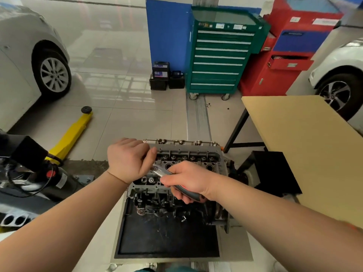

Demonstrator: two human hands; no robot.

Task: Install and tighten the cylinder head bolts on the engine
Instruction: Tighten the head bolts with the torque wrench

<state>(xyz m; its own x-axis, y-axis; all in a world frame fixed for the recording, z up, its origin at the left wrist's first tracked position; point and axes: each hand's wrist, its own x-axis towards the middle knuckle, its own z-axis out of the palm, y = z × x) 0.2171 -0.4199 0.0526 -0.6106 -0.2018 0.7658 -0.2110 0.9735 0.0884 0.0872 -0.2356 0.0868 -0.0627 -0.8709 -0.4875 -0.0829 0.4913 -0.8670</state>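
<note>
A grey engine with its cylinder head (194, 156) uppermost stands on a black tray (167, 238) in the middle of the view. My right hand (188, 181) grips the dark handle of a ratchet wrench (160, 171), whose shiny shaft points up and left over the head. My left hand (128, 158) covers the wrench's head end at the left part of the cylinder head, fingers curled down over it. The socket and the bolt under that hand are hidden. Round bolt holes and valve parts show along the head's top.
A tan table (306, 146) stands to the right with a black box (275, 171) under its edge. A green tool cabinet (220, 54) and a red cabinet (286, 55) stand behind. A yellow lift arm (72, 132) lies at left. Cars sit on both sides.
</note>
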